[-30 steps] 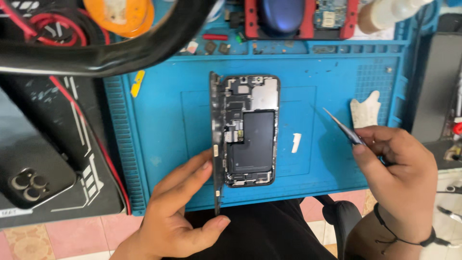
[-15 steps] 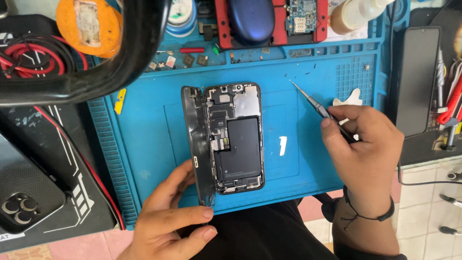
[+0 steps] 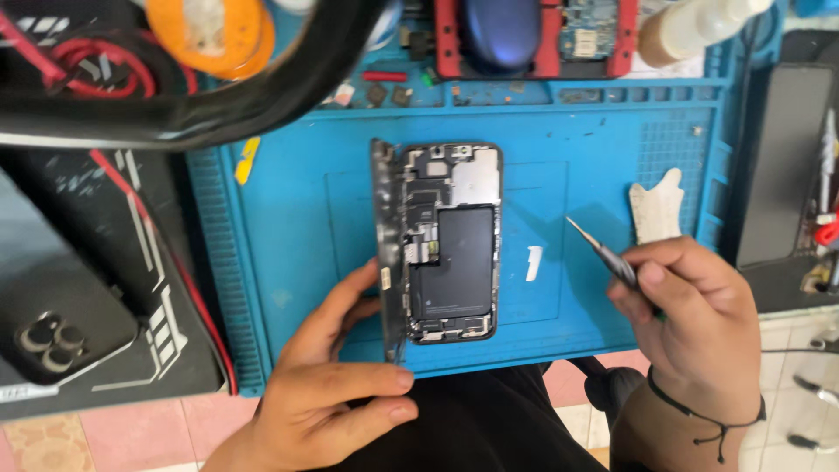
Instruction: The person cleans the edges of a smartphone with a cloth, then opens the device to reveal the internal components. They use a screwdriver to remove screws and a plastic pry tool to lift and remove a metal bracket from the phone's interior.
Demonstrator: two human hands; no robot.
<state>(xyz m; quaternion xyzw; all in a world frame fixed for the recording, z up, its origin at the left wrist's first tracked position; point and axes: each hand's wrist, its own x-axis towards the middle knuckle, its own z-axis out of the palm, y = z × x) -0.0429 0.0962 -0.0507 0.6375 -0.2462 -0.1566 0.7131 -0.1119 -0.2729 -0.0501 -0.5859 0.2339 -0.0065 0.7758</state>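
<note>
Left hand [image 3: 336, 393] rests at the near edge of the blue repair mat [image 3: 288, 262], its fingers spread and lying against the lower end of the raised screen panel [image 3: 384, 245], thumb tucked below the panel's bottom corner; it steadies the panel and grips nothing else. That panel stands on edge along the left side of the opened smartphone [image 3: 454, 240], which lies flat near the middle of the mat with its black battery and circuit boards exposed.

Right of the phone, the right hand [image 3: 690, 323] is closed around a pair of fine tweezers [image 3: 599, 249], the thin tip pointing up and left toward the phone but well apart from it. Between the tweezer tip and the phone's right edge lies a small white strip [image 3: 533, 262] on bare blue mat, so there is open room on that side. Beyond the tweezers, farther right of the phone, a crumpled white scrap [image 3: 657, 205] sits near the mat's gridded corner.

Left of the phone the mat is bare up to its ribbed left edge, save a yellow pick [image 3: 247, 160] near the far corner. Past that edge, another phone [image 3: 52, 336] with three camera lenses lies on a black pad on the worktop. Behind the opened phone, along the mat's far rim, stands a red fixture [image 3: 533, 39].
</note>
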